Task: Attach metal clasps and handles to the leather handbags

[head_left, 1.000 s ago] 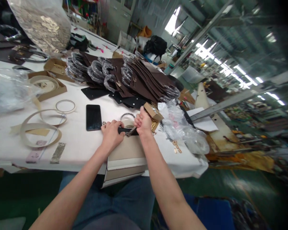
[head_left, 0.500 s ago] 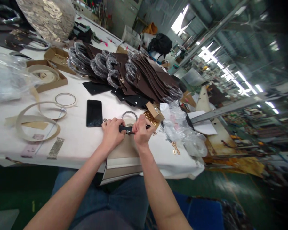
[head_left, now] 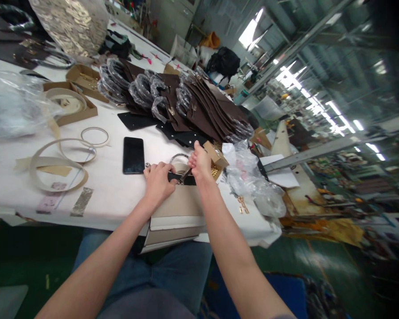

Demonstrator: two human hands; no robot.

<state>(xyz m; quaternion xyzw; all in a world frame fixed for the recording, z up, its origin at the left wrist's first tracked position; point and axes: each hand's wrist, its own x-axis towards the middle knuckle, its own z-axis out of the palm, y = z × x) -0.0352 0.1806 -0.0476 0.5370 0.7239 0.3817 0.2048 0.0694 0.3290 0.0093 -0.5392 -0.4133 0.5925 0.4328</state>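
Note:
A beige bag panel (head_left: 181, 203) lies over the table's front edge, with a black strip (head_left: 173, 176) across its far end. My left hand (head_left: 159, 179) is closed on the strip's left part, fingers bent over it. Above the strip's right part, my right hand (head_left: 200, 163) is closed around a slim, dark tool (head_left: 185, 176), its shaft slanting down to a small metal fitting on the strip. The tool's handle is hidden in my fist, so its exact kind does not show. Just behind the hands is a plastic-wrapped ring-shaped handle (head_left: 178, 157).
A black phone (head_left: 133, 155) lies left of my hands, near tape rolls (head_left: 58, 170). Wrapped brown bag pieces (head_left: 199, 102) are stacked behind. To the right are a small carton (head_left: 216, 155) beside gold hardware, a crumpled plastic bag (head_left: 249, 177) and loose gold clasps (head_left: 242, 204).
My right hand has lifted and turned, so the tool's shaft now shows slanting to the strip. My left hand stays on the strip. The whole view has shifted slightly.

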